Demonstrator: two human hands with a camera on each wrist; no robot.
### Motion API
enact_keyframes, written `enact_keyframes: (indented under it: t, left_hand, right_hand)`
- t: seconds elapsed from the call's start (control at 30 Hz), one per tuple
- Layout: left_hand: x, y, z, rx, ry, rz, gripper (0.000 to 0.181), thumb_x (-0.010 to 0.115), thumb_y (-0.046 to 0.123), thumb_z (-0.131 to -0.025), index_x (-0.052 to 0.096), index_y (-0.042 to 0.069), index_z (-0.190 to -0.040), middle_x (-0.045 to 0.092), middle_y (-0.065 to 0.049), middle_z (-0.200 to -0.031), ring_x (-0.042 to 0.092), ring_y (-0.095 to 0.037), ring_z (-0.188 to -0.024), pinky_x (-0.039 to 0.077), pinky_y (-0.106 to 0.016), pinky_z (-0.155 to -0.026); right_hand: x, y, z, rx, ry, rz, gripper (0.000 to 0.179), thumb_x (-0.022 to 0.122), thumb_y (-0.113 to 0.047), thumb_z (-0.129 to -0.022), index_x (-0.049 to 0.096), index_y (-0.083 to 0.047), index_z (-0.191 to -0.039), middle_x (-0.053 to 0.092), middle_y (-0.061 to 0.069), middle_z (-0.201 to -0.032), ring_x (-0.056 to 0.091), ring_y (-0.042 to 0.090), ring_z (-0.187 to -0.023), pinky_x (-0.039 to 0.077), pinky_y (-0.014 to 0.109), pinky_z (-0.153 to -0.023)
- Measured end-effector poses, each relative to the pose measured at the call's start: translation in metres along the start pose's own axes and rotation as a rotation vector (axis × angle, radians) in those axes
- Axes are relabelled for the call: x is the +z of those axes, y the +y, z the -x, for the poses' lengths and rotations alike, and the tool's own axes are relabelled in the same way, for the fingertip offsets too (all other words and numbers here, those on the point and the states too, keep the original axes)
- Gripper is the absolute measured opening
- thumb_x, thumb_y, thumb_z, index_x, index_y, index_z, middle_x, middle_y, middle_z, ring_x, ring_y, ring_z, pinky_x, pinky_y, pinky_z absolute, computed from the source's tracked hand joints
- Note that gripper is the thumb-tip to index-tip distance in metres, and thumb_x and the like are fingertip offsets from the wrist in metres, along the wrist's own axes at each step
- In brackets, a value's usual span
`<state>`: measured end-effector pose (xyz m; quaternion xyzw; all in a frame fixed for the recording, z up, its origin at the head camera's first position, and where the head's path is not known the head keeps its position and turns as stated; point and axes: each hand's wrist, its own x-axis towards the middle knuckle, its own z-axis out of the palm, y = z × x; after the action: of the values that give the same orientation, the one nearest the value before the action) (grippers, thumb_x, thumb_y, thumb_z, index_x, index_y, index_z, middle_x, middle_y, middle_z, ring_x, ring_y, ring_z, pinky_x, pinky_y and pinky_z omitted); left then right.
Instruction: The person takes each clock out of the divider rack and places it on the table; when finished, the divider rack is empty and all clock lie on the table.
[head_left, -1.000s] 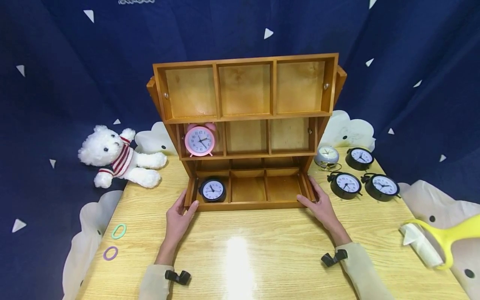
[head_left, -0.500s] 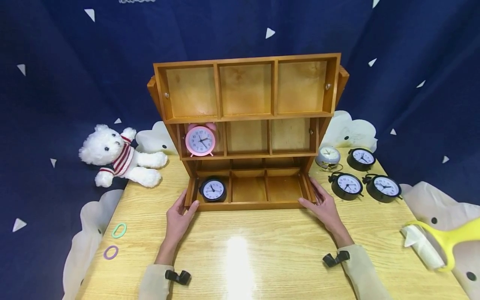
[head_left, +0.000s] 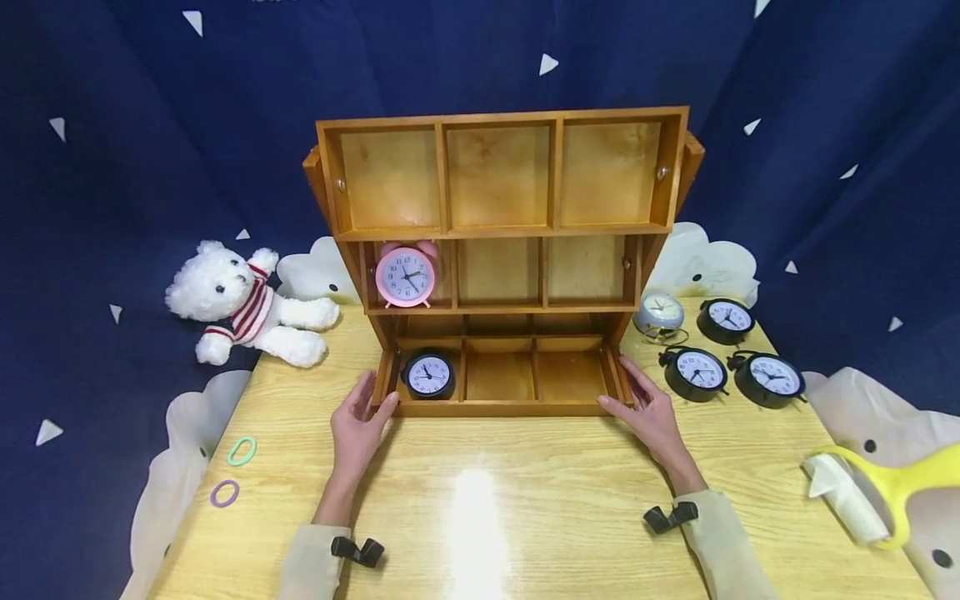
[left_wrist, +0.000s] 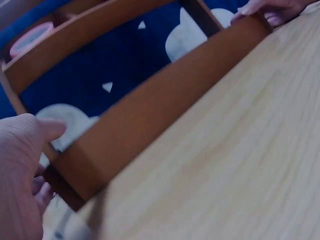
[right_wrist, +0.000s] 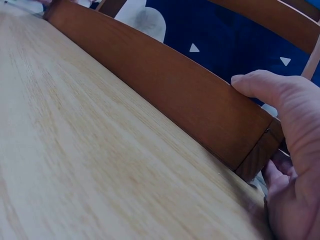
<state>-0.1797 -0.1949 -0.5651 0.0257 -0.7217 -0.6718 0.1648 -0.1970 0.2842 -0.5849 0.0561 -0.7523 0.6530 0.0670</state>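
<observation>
A tiered wooden shelf [head_left: 495, 409] with three stacked rows of compartments stands at the table's middle in the head view. My left hand [head_left: 357, 429] holds its bottom left front corner, thumb at the front rim and fingers along the outer side. The right hand [head_left: 651, 417] grips the opposite corner in the same way; the right wrist view shows its thumb on the top edge of the front board [right_wrist: 165, 75]. A black alarm clock [head_left: 428, 375] sits in the bottom left compartment. Above it, a pink alarm clock [head_left: 406, 276] stands in the middle row's left compartment.
Right of the shelf are a grey-blue clock [head_left: 660, 312] and several black alarm clocks [head_left: 696, 373]. A white teddy bear [head_left: 251, 308] lies at the left. Green [head_left: 242, 451] and purple rings [head_left: 225, 493] lie near the left edge, a yellow-handled roller [head_left: 855, 500] at the right.
The whole head view has shifted slightly. Both hands keep their hold on the shelf's front corners, and the clocks stay in their places.
</observation>
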Motion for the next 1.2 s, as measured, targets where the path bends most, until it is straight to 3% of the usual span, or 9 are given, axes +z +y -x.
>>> enact_keyframes:
  t: [0.17, 0.3, 0.43, 0.57, 0.73, 0.8, 0.93, 1.2]
  left_hand:
    - [0.013, 0.051, 0.0, 0.132, 0.08, 0.011, 0.065, 0.078, -0.005, -0.091, 0.048, -0.011, -0.149, 0.052, -0.027, -0.151, 0.049, -0.039, -0.142, 0.043, -0.039, -0.117]
    - [0.024, 0.089, -0.004, 0.255, 0.082, 0.004, 0.065, 0.079, -0.007, -0.089, 0.05, -0.012, -0.147, 0.054, -0.026, -0.149, 0.051, -0.038, -0.141, 0.044, -0.041, -0.116]
    - [0.032, 0.113, -0.012, 0.32, 0.062, -0.01, 0.068, 0.08, -0.005, -0.088, 0.05, -0.01, -0.148, 0.054, -0.026, -0.15, 0.051, -0.036, -0.141, 0.043, -0.046, -0.117]
    - [0.038, 0.125, -0.021, 0.398, 0.079, -0.06, 0.069, 0.082, -0.006, -0.086, 0.05, -0.012, -0.147, 0.056, -0.029, -0.147, 0.055, -0.039, -0.138, 0.046, -0.043, -0.115]
    - [0.039, 0.114, -0.04, 0.569, 0.158, -0.179, 0.068, 0.086, -0.005, -0.081, 0.057, -0.011, -0.142, 0.063, -0.027, -0.139, 0.062, -0.041, -0.128, 0.052, -0.034, -0.109]
    - [0.039, 0.109, -0.048, 0.603, 0.17, -0.216, 0.067, 0.087, -0.001, -0.082, 0.059, -0.008, -0.142, 0.064, -0.024, -0.139, 0.064, -0.038, -0.128, 0.053, -0.032, -0.108]
    - [0.041, 0.117, -0.057, 0.602, 0.163, -0.284, 0.065, 0.087, 0.008, -0.084, 0.06, -0.006, -0.142, 0.067, -0.022, -0.136, 0.067, -0.037, -0.123, 0.054, -0.039, -0.107]
    - [0.05, 0.138, -0.07, 0.508, 0.118, -0.435, 0.06, 0.087, 0.017, -0.086, 0.063, -0.001, -0.138, 0.073, -0.019, -0.124, 0.071, -0.035, -0.111, 0.059, -0.052, -0.093]
  right_hand:
    - [0.0, 0.0, 0.0, 0.011, -0.001, -0.01, 0.079, 0.079, -0.001, -0.092, 0.041, -0.007, -0.16, 0.032, 0.013, -0.169, 0.022, 0.032, -0.157, 0.027, 0.01, -0.118]
    - [-0.001, 0.002, 0.001, 0.014, -0.003, 0.003, 0.079, 0.079, -0.003, -0.092, 0.04, -0.008, -0.161, 0.031, 0.013, -0.169, 0.021, 0.033, -0.157, 0.027, 0.009, -0.118]
    - [-0.001, 0.003, 0.002, 0.016, 0.002, 0.022, 0.079, 0.079, -0.004, -0.093, 0.041, -0.01, -0.161, 0.031, 0.013, -0.17, 0.021, 0.034, -0.157, 0.027, 0.009, -0.117]
    - [-0.002, 0.004, 0.002, 0.023, 0.005, 0.024, 0.079, 0.079, -0.005, -0.093, 0.041, -0.011, -0.161, 0.031, 0.012, -0.17, 0.021, 0.034, -0.157, 0.027, 0.008, -0.117]
    - [-0.002, 0.004, 0.001, 0.016, 0.003, 0.011, 0.078, 0.079, -0.003, -0.093, 0.041, -0.01, -0.161, 0.031, 0.013, -0.17, 0.021, 0.034, -0.157, 0.027, 0.009, -0.117]
    - [-0.002, 0.003, 0.001, 0.015, 0.006, 0.012, 0.078, 0.079, -0.004, -0.093, 0.041, -0.01, -0.161, 0.031, 0.013, -0.169, 0.021, 0.034, -0.157, 0.027, 0.008, -0.117]
    - [-0.003, 0.002, 0.001, 0.018, 0.005, 0.02, 0.079, 0.079, -0.004, -0.093, 0.041, -0.009, -0.161, 0.031, 0.014, -0.169, 0.021, 0.036, -0.157, 0.027, 0.008, -0.116]
    - [-0.001, 0.003, 0.001, 0.022, -0.004, 0.042, 0.079, 0.08, -0.007, -0.093, 0.041, -0.011, -0.161, 0.031, 0.012, -0.17, 0.022, 0.037, -0.156, 0.027, 0.007, -0.115]
